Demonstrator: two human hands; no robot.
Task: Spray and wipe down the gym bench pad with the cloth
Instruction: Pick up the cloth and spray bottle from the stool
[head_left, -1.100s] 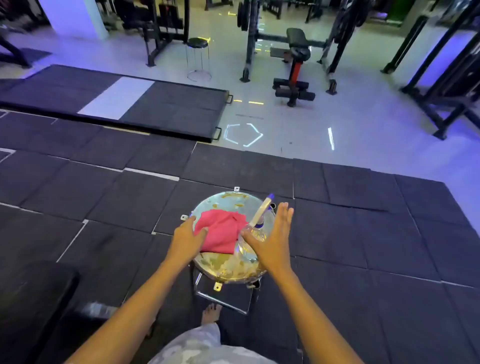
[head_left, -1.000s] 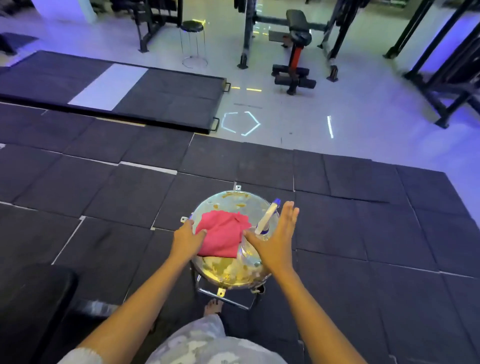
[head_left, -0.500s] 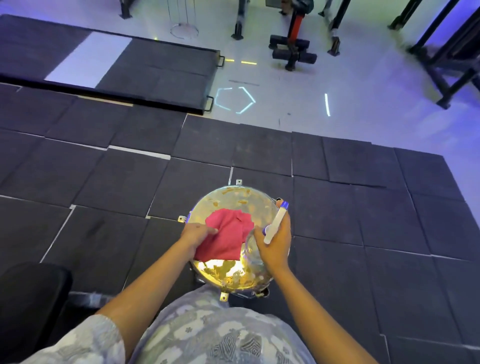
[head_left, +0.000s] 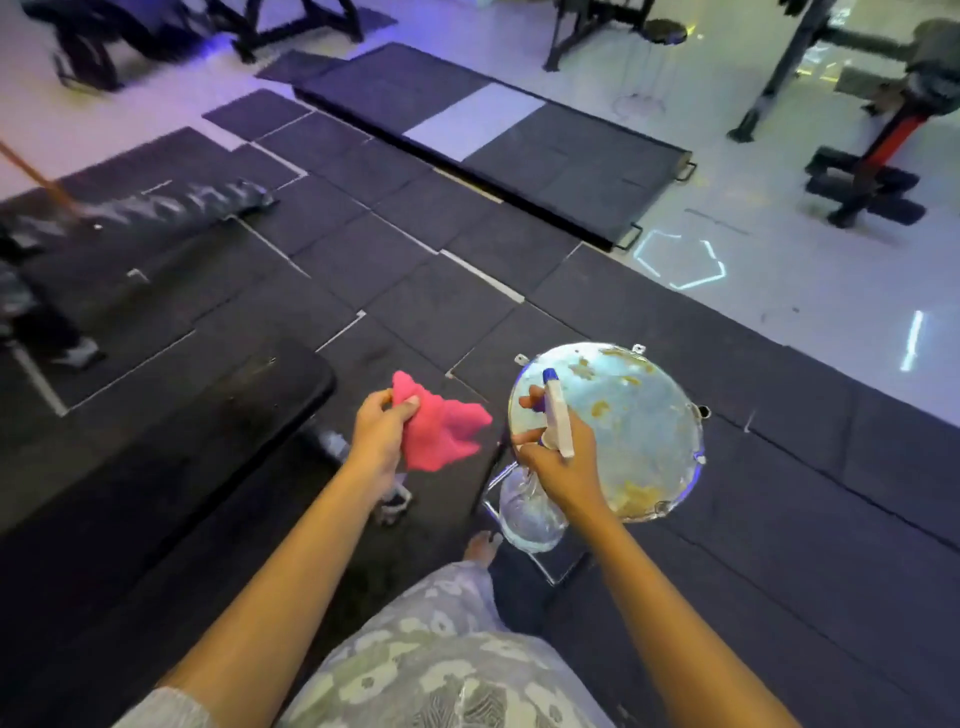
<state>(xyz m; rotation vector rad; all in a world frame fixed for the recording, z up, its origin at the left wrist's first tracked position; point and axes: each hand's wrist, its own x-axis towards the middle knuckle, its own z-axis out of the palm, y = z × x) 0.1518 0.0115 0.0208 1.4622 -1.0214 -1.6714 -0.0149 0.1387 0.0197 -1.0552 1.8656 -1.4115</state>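
My left hand (head_left: 379, 436) pinches the limp pink cloth (head_left: 441, 434) by a corner; my right hand (head_left: 558, 462) wraps the clear plastic spray bottle (head_left: 530, 506) neck beside the cloth, probably slick.

Round shiny stool (head_left: 639, 415) with rusty-looking blotches sits on the dark floor mats (head_left: 415, 291). There's a black-and-red weight machine (head_left: 872, 166) way back on the pale floor.

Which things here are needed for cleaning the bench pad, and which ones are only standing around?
Needed: pink cloth in left hand; spray bottle in right hand; black bench pad.
Standing around: round metal stool; black stool; lifting platform.
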